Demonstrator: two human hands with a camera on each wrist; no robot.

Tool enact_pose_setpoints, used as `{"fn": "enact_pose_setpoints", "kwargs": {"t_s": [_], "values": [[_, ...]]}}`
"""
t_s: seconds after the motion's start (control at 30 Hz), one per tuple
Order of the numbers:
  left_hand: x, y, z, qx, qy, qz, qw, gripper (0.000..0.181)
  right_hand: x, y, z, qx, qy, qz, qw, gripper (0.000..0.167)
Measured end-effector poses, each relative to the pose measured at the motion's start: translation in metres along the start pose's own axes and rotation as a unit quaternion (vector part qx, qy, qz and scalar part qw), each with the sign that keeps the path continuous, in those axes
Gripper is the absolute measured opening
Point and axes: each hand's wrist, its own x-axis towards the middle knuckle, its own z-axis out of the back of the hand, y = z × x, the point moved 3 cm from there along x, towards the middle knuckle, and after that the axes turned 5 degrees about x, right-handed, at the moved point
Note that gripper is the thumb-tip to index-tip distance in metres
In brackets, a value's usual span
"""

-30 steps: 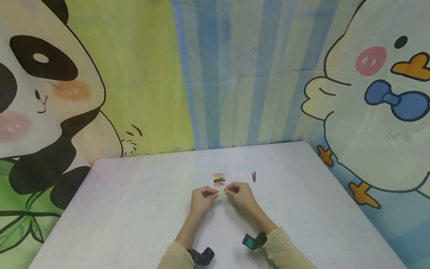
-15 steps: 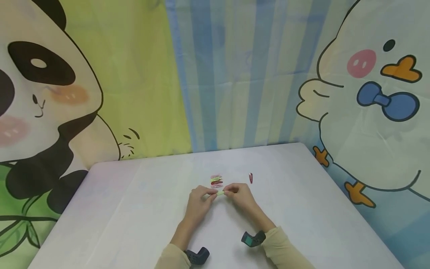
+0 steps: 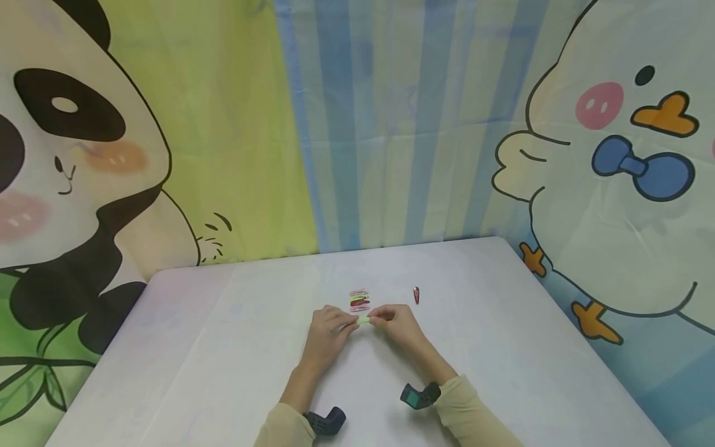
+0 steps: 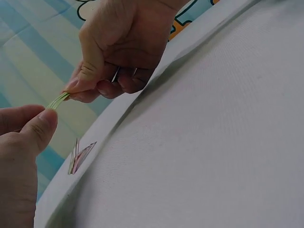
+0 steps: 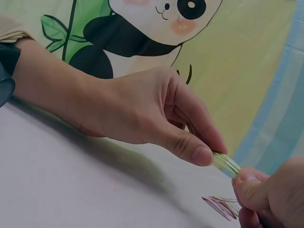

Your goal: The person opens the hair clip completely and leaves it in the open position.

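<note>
A light green snap hair clip is stretched between my two hands, a little above the white table. My left hand pinches its left end between thumb and forefinger. At the other end, the thumb and fingertips of my right hand pinch it. In the right wrist view the hair clip looks slightly bowed, its ends hidden under the fingertips. Just beyond the hands lies a stacked row of several pink, green and red hair clips. A single red hair clip lies apart to the right, pointing away from me.
The white tabletop spreads around both hands, its far edge meeting a cartoon-printed curtain. Dark camera mounts sit on both wrists, below the sleeves.
Both hands have shifted slightly left with the green hair clip between them, which now lies more level. The head view has turned a little. The clips on the table stay put.
</note>
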Motion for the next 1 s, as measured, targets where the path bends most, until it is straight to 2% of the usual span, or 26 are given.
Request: {"fn": "enact_pose_setpoints", "kwargs": {"t_s": [0.13, 0.3, 0.5, 0.63, 0.8, 1.0], "values": [[0.0005, -0.0003, 0.0013, 0.004, -0.014, -0.005, 0.9999, 0.017, 0.0003, -0.0005, 0.0004, -0.019, -0.001, 0.026, 0.9995, 0.009], [-0.0004, 0.0019, 0.0005, -0.001, -0.016, 0.013, 0.9998, 0.017, 0.0023, -0.004, -0.0008, -0.053, -0.013, 0.072, 0.9959, 0.007], [-0.0015, 0.0049, -0.0005, -0.013, -0.027, 0.031, 0.9991, 0.019, 0.0041, -0.0064, -0.0021, -0.075, -0.03, 0.106, 0.9911, 0.007], [-0.0016, 0.0054, -0.0005, -0.031, -0.029, 0.049, 0.9979, 0.018, 0.0045, -0.0069, -0.0019, -0.07, -0.033, 0.108, 0.9911, 0.008], [-0.0029, 0.0072, -0.0021, -0.048, -0.016, 0.078, 0.9957, 0.016, 0.0043, -0.0083, -0.0016, -0.074, -0.035, 0.11, 0.9905, 0.008], [-0.0039, 0.0087, -0.0029, -0.058, -0.008, 0.093, 0.9939, 0.017, 0.0041, -0.0085, -0.0016, -0.073, -0.035, 0.113, 0.9903, 0.007]]}}
